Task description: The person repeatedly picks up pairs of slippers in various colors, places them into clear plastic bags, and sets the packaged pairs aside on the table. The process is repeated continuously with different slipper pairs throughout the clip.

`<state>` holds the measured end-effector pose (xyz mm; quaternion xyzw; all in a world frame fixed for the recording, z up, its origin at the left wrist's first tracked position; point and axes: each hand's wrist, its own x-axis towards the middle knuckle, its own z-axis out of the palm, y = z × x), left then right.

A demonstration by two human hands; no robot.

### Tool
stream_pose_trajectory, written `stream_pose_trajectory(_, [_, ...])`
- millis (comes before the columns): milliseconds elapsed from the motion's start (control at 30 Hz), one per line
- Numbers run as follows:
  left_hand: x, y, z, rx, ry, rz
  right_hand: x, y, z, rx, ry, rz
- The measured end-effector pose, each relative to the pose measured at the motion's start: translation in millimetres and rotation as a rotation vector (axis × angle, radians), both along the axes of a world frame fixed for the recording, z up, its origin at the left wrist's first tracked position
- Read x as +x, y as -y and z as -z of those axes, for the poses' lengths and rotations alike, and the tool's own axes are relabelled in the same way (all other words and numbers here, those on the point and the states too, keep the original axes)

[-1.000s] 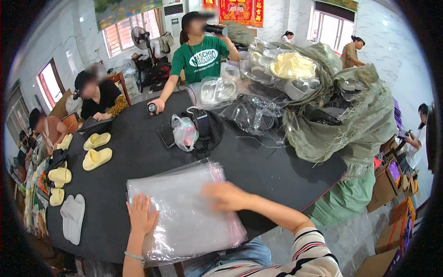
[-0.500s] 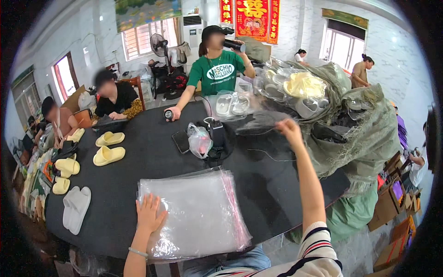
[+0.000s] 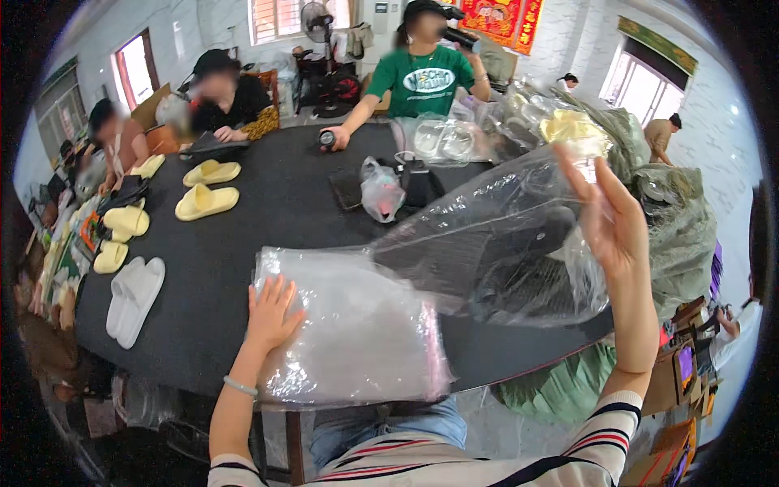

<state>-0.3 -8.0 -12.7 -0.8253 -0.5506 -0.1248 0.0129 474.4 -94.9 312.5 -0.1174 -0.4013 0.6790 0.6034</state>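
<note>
My left hand [image 3: 274,318] lies flat, fingers spread, on a stack of clear plastic bags [image 3: 365,337] near the table's front edge. The stack has a pinkish strip along its right side. Raised over the table's right side, my right hand [image 3: 608,213] has hold of a single clear plastic bag [image 3: 487,243]. That bag spreads out leftward, its far end reaching over the top edge of the stack. Dark shapes show through the film; I cannot make out whether any lie inside it.
Yellow slippers [image 3: 207,203] and a white pair [image 3: 135,302] lie on the black table [image 3: 300,174] at left. A phone [image 3: 346,189] and small bag [image 3: 381,191] sit mid-table. Bagged slippers [image 3: 445,140] and a sack [image 3: 677,215] pile up at right. Across sits a person in green [image 3: 426,81].
My right hand has come back toward me and up, drawing the clear bag from the table's far right side. My left hand stays on the stack. The view has tilted down.
</note>
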Motion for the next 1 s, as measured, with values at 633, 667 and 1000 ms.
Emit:
stream_pose_trajectory(633, [-38.1,-29.8,45.5,-0.038,1.206,-0.083,-67.4,-48.8,327.5,-0.312,0.816,-0.19])
stream_pose_trajectory(667, [-36.5,-26.6,39.9,0.012,1.046,-0.059,-72.6,-50.1,321.9,0.002,1.024,-0.104])
stream_pose_trajectory(1000, [-42.9,-30.2,48.4,0.087,0.779,-0.066,-112.7,-56.7,248.3,0.151,0.823,-0.455])
